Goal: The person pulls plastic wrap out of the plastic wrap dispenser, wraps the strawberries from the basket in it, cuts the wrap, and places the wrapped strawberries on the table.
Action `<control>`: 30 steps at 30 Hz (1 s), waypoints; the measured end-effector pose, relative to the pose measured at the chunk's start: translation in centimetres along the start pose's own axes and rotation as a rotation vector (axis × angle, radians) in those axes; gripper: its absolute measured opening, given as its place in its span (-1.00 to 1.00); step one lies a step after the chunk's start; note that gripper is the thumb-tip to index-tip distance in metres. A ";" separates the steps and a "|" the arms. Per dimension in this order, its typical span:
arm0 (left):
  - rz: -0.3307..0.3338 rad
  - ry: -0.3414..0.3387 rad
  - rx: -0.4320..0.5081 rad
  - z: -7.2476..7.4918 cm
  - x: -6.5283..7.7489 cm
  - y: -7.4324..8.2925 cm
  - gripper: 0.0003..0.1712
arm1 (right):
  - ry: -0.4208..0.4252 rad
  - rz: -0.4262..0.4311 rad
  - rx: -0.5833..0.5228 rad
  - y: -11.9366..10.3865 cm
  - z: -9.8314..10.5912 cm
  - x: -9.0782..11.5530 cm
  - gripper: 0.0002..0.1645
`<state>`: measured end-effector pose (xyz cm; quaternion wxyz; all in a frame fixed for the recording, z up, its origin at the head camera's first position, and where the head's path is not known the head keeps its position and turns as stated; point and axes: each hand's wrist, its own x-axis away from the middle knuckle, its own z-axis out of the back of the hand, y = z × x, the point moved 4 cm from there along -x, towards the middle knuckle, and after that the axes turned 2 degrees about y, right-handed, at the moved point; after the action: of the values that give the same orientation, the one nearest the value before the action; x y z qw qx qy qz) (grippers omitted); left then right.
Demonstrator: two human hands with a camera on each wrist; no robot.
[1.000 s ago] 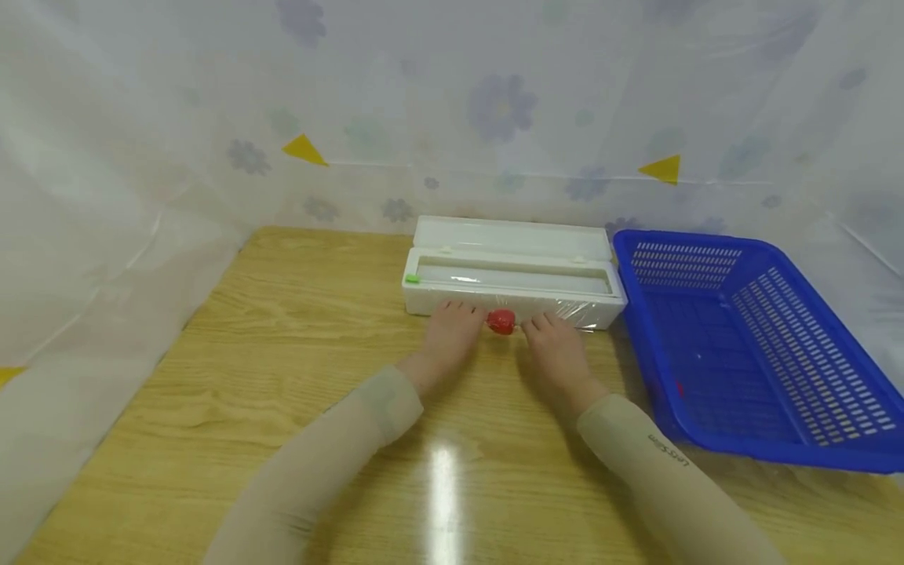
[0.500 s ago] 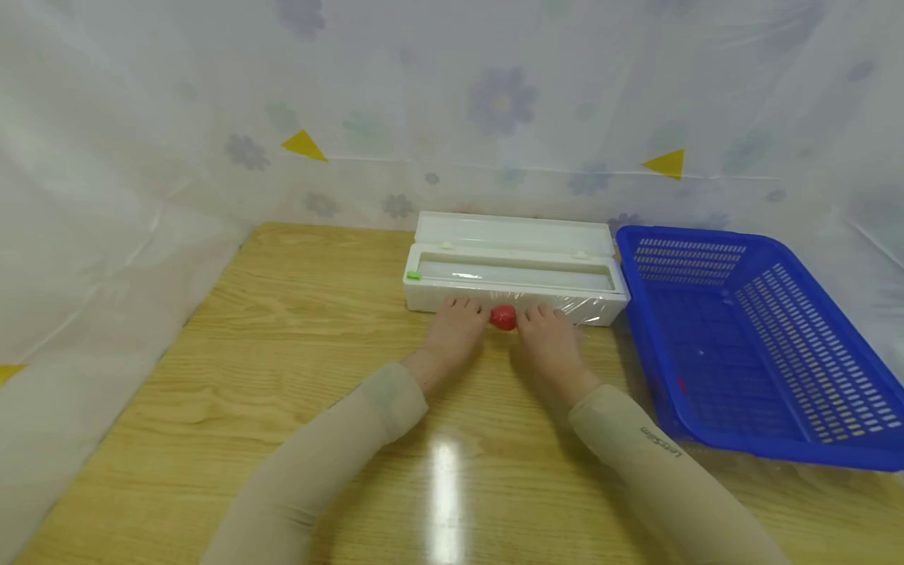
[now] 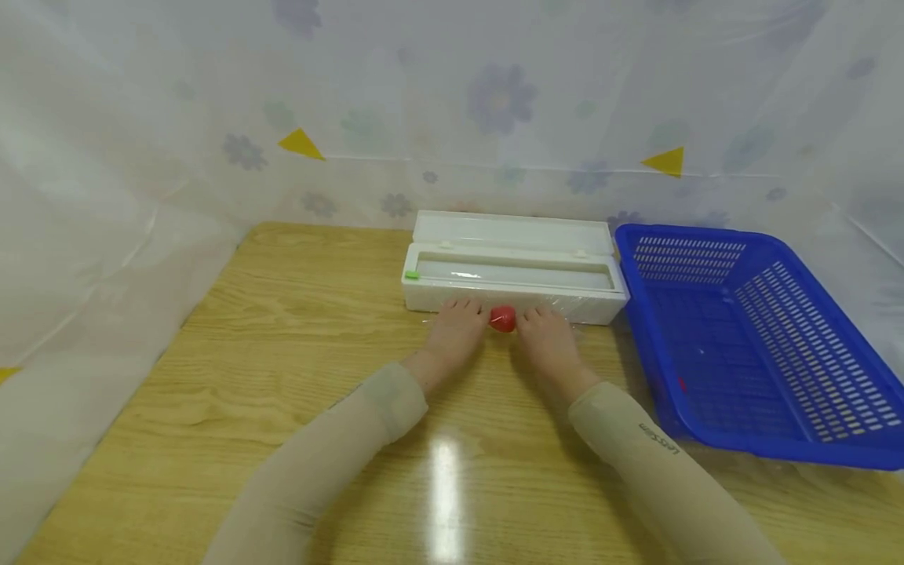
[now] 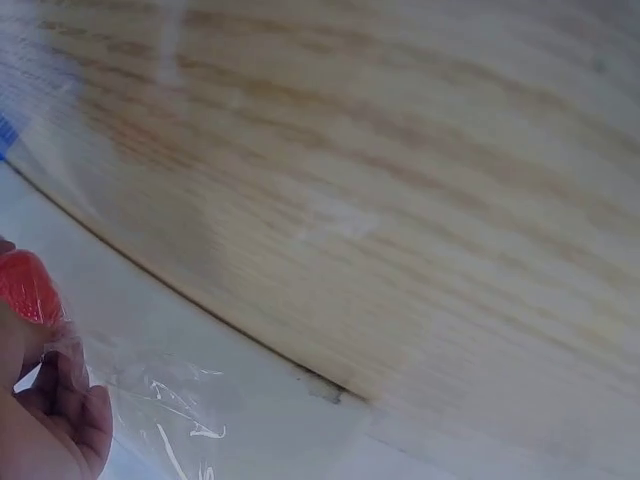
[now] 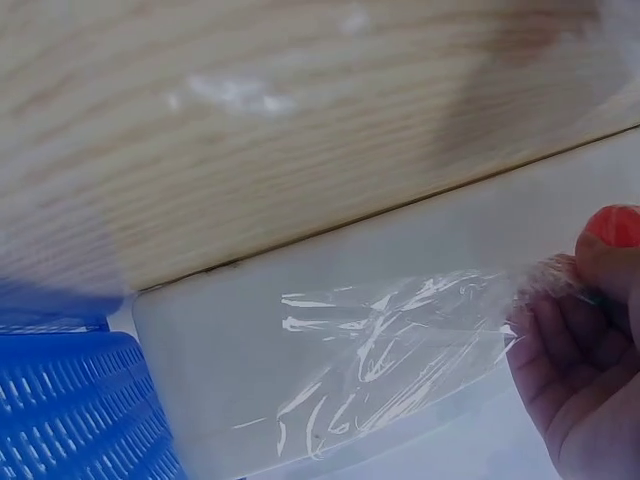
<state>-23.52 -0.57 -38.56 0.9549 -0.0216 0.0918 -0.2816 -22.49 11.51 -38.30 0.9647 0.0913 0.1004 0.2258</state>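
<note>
A small red rounded thing, wrapped in clear cling film, is held between my two hands in front of the white cling film box. My left hand pinches the gathered film on its left side. On the other side my right hand pinches the film, which looks twisted and crumpled in the right wrist view. Loose ends of film spread out past both hands, over the box front. The exact kind of the red thing cannot be told.
The box's lid stands raised at the back, and a green slider sits at its left end. A blue plastic basket is close by on the right. Under everything lies a wooden table, with a flowered curtain behind.
My hands have drawn slightly closer together around the red thing, which has turned a little between them. Film now sticks out left of my left hand. The head view has shifted slightly.
</note>
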 end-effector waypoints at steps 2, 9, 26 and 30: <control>0.013 -0.010 0.033 -0.3 -0.1 -0.2 -0.64 | -0.005 0.004 -0.005 0.0 -0.1 -0.1 -0.67; 0.161 0.069 0.463 -0.4 0.3 -2.0 -0.61 | -0.033 0.022 0.005 -0.1 -0.2 -0.2 -0.67; 0.708 -0.025 0.885 -0.9 3.2 -8.8 -0.52 | -0.019 0.053 0.030 -0.1 0.1 0.1 -0.75; 0.712 0.057 0.981 -0.6 2.9 -8.7 -0.67 | 0.000 0.049 0.019 -0.1 0.1 0.2 -0.75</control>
<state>-25.87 -9.50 -38.78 0.8861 0.4608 -0.0216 0.0454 -22.27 11.49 -38.29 0.9579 0.1032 0.1001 0.2486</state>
